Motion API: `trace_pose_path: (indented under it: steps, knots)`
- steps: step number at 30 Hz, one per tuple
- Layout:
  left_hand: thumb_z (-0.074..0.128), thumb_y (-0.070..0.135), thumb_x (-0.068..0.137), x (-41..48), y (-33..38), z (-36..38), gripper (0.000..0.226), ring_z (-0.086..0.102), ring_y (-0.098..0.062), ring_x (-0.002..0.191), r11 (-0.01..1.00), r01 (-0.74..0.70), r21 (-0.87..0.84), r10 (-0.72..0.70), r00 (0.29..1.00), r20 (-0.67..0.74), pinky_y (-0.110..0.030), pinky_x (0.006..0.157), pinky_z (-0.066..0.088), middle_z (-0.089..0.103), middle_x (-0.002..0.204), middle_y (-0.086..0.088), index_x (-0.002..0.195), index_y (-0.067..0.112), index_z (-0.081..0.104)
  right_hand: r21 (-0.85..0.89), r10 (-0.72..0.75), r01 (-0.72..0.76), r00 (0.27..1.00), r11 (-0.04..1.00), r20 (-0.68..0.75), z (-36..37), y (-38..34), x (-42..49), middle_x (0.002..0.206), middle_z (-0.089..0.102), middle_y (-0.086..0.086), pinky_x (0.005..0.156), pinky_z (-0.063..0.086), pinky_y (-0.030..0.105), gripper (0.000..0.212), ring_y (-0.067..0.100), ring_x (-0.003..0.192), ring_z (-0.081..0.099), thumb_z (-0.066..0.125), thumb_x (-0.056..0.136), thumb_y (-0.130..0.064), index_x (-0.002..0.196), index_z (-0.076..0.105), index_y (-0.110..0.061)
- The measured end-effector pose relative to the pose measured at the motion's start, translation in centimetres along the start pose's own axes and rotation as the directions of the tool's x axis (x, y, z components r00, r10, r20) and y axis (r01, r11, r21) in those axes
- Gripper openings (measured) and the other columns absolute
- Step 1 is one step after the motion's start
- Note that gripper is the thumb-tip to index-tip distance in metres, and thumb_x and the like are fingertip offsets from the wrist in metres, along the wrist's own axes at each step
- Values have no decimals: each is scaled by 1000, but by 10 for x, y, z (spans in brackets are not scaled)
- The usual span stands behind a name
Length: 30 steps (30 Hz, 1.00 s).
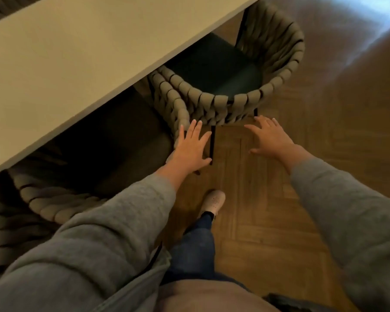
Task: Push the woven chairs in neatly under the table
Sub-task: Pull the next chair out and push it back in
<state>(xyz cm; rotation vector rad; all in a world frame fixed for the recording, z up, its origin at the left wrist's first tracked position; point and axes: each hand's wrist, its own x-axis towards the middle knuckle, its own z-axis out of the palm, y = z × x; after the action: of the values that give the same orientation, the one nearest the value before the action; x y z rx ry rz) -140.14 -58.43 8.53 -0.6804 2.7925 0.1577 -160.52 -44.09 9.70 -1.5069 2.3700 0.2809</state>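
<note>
Upper centre: grey-green woven rope chair [234,100], dark seat partly under long white table [65,52]. Lower left: second woven chair [54,203], tucked under. Both left hand [191,147] and right hand [268,138] stretched out at chair back, fingers straight, nothing grasped; contact unclear.

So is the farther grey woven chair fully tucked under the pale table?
No, the grey woven chair has its dark seat showing beyond the pale table.

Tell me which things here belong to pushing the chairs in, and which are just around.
For the job: far woven chair, near woven chair, table, left hand, right hand.
Just around: parquet floor, the person's pale shoe.
</note>
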Motion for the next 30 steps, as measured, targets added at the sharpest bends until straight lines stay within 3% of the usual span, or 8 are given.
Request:
trace_pose_path:
  steps: [6,9,11,14,17,22,26,30]
  knots:
    - [62,56,84,127,20,-41,91,-7,-30,148,998,38,-45,-37,999,8,-56,118,0,1,162,-12,154,22,14,-73,-45,43,999,996,-14,-37,102,89,158,18,15,120,7,48,82,33,147,12,71,84,-34,151,25,-23]
    - [62,58,83,182,33,-59,96,-6,-31,148,996,54,-71,-49,996,75,-56,118,-2,2,162,-11,154,21,9,-116,-107,106,994,988,3,-55,149,132,159,16,15,120,7,47,73,32,147,10,63,90,-27,152,24,-23]
    - [62,60,82,215,46,-64,101,-8,-31,148,994,71,-84,-62,992,114,-54,117,-4,0,162,-11,155,21,5,-186,-135,146,988,972,72,-65,180,161,160,9,15,120,5,48,75,31,148,4,59,92,-24,154,16,-22]
    - [63,65,78,257,65,-60,110,-11,-31,148,991,74,-110,-54,984,172,-52,119,-3,-3,162,-11,155,20,-1,-304,-160,216,967,928,199,-80,219,203,161,3,15,120,4,49,96,31,148,0,69,85,-34,155,5,-19]
    - [64,68,75,295,88,-52,115,1,-34,148,981,137,-138,-98,960,262,-52,120,5,8,161,-12,155,19,-2,-404,-179,305,930,863,320,-85,259,244,160,13,12,118,8,50,104,31,148,8,74,79,-42,155,5,-20]
    - [65,49,83,334,125,-43,76,50,-27,123,887,390,-247,-304,896,323,-42,103,43,51,136,-6,147,23,33,-417,-358,532,830,737,426,-85,299,295,143,46,4,117,18,51,70,27,136,37,70,82,-27,144,37,-26]
    - [63,32,85,350,144,-40,45,60,-22,102,821,530,-212,-438,822,363,-37,88,50,62,113,0,128,29,50,-373,-457,653,742,660,490,-86,318,331,130,56,0,117,18,50,55,25,127,47,66,86,-24,137,46,-28]
    - [64,30,86,353,149,-39,41,62,-20,96,819,545,-179,-461,811,360,-34,82,50,64,107,1,125,31,50,-360,-610,692,722,625,327,-65,335,347,102,65,-5,96,45,40,25,20,99,60,65,84,-29,109,61,-32]
